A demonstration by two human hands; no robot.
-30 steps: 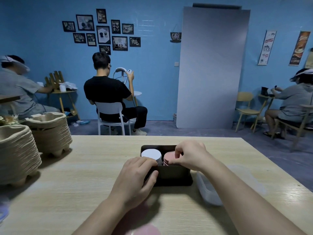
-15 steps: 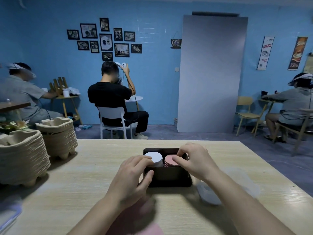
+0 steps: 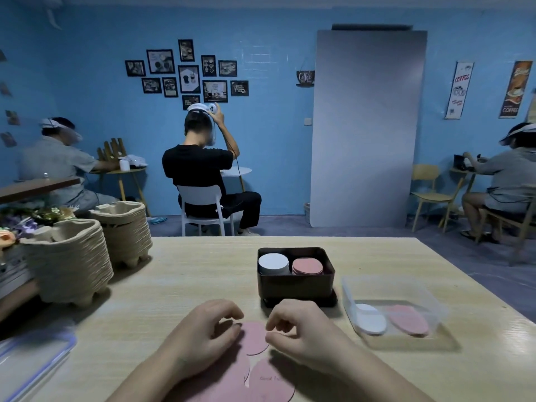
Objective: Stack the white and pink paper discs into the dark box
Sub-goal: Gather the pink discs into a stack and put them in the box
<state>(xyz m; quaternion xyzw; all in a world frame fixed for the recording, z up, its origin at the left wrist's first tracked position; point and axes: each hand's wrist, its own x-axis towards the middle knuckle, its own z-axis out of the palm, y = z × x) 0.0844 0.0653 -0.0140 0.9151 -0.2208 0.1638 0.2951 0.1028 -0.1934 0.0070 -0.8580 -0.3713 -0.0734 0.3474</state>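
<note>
Left hand (image 3: 200, 343) and right hand (image 3: 301, 335) curl fingertips-down over a pink disc (image 3: 255, 339) (either grip holding it: cannot tell)

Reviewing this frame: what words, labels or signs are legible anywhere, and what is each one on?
"Coffee": on the dark hanging sign.
"COFFEE": on the white banner, in red near its top; the rest is too small to read.
"COFFEE": at the bottom of the brown banner; its top script is blurred.
Faint handwriting on the near pink disc: unreadable.
Framed pictures: print too small to read.
</note>
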